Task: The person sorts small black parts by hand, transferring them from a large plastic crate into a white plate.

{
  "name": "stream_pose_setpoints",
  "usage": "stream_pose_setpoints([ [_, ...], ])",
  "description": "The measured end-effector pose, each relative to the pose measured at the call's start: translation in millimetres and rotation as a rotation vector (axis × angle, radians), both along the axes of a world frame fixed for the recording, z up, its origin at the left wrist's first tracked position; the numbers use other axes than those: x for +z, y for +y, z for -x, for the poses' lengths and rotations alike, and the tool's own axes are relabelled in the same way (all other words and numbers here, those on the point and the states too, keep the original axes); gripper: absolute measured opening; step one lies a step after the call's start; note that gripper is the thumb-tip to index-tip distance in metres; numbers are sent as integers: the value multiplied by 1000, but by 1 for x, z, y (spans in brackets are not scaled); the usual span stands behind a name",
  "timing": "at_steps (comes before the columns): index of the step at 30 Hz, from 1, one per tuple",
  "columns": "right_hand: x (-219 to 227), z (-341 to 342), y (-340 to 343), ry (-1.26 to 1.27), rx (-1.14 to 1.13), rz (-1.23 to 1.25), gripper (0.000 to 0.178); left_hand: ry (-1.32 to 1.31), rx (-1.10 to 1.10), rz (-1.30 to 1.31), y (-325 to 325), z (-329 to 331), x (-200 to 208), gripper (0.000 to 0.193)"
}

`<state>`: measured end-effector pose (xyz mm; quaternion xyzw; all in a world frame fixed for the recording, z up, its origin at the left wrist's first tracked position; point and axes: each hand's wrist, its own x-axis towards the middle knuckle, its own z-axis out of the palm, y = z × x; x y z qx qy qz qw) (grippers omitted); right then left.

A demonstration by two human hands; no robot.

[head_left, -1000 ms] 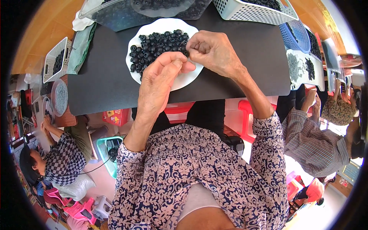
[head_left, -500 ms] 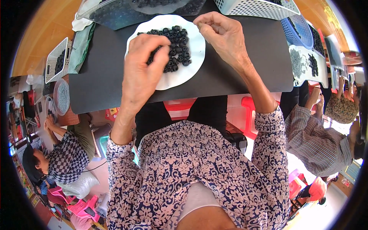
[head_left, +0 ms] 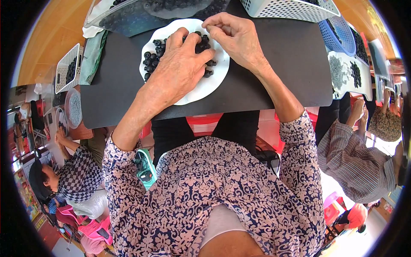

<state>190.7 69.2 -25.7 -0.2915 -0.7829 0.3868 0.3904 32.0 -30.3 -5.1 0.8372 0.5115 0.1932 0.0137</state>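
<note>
A white scalloped plate (head_left: 218,77) holds many small round black parts (head_left: 150,60), some with short stubs. My left hand (head_left: 177,66) lies over the plate, its fingers and thumb apart and reaching down among the parts. The hand covers the middle of the pile, and its fingertips are partly hidden. Above the plate's right edge is my right hand (head_left: 235,40), thumb and forefinger pinched together. Whatever sits in that pinch is too small to make out.
On the dark tabletop (head_left: 295,68), a clear tub (head_left: 124,23) of black parts stands beyond the plate, beside a white perforated basket (head_left: 291,10). Rightward are a blue basket (head_left: 340,38) and white tray (head_left: 344,79). Co-workers sit left (head_left: 81,180) and right (head_left: 355,158).
My left hand has gone from a raised, curled pose to spread fingers down among the black parts. My right hand has shifted left, closer over the plate, still pinched.
</note>
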Motion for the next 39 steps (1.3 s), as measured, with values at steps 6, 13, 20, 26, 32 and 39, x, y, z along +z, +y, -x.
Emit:
stream_pose_setpoints([
  [6,5,-2,-2,-8,-36,-62,15,-22,10,32,1,-2,-5,24],
  [13,9,-5,-3,8,-51,-168,14,-112,2,19,7,4,-8,21],
  [20,4,-3,-1,44,-61,-167,14,-180,25,40,4,4,-7,21],
  [26,3,-1,-1,86,-78,-150,9,-72,105,73,7,-13,-4,28],
  [32,10,-3,-4,97,-64,-65,10,-287,130,4,9,-3,-4,20],
  [39,21,-5,-11,81,98,-276,26,-1284,219,473,9,10,0,13],
])
